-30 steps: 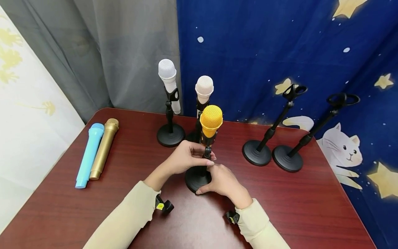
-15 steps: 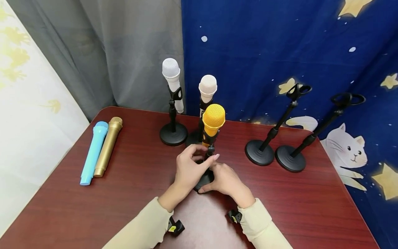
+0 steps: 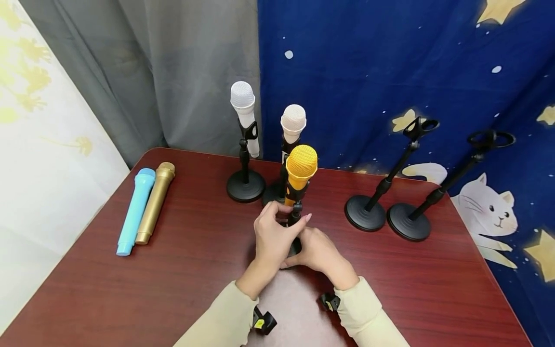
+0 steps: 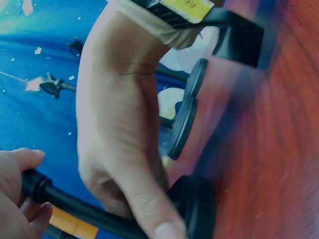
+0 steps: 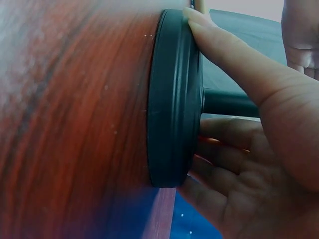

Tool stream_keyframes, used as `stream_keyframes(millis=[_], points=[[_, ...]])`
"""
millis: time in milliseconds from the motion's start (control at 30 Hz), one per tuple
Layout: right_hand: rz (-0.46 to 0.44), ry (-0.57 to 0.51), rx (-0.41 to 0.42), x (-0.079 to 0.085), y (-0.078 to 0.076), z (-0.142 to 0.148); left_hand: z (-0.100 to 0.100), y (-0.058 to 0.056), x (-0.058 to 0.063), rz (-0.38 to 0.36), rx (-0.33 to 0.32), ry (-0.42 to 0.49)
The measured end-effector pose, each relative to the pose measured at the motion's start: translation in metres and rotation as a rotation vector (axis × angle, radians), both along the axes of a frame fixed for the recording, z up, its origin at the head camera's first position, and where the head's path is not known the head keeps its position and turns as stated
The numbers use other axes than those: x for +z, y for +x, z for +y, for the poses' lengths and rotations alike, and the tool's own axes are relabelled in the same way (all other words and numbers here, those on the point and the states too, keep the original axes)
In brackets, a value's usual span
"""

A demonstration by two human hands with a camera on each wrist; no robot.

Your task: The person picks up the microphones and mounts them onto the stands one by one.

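A black microphone stand [image 4: 89,206] bears a yellow microphone [image 3: 301,166] with its head up, in the middle of the table. My left hand [image 3: 273,238] grips the stand's pole below the clip, with thumb and fingers around a thicker collar [image 4: 36,185]. Low down, my right hand [image 3: 322,251] holds the round base [image 5: 172,99], thumb on one edge and fingers at the other side. The base sits on the table. Just behind are a pale microphone [image 3: 293,120] and a white microphone [image 3: 243,99], each on its own stand.
On the left lie a light blue microphone [image 3: 136,212] and a gold microphone [image 3: 156,202], side by side on the table [image 3: 195,231]. Two black stands with bare clips, a nearer-middle stand [image 3: 365,213] and a far-right stand [image 3: 409,221], are at the right. Curtains [image 3: 338,86] hang behind.
My left hand has turned around the pole, its wrist swinging right and its thumb rising. The right hand keeps its hold on the base. The whole head view has shifted slightly.
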State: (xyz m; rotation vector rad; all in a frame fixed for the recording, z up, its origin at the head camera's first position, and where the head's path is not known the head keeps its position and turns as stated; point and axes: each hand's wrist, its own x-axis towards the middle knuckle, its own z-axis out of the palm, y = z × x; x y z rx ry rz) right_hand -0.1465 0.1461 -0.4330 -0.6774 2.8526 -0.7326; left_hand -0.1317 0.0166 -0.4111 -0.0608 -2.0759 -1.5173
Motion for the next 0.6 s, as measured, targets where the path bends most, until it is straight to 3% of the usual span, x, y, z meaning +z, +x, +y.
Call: stream_keyframes(millis=[133,300,433,600], points=[[-0.018,-0.006,0.012,0.000,0.000,0.000,-0.011,-0.002,0.001,-0.034,-0.097,0.011],[-0.033,0.008,0.003,0.000,0.000,0.000,-0.030,-0.011,0.005,-0.172,-0.312,0.019],[-0.040,0.038,-0.016,0.000,-0.002,-0.001,-0.044,-0.024,0.008,-0.259,-0.529,0.016],[-0.048,0.057,-0.012,0.000,-0.003,-0.001,-0.056,-0.042,0.006,-0.237,-0.823,0.038]])
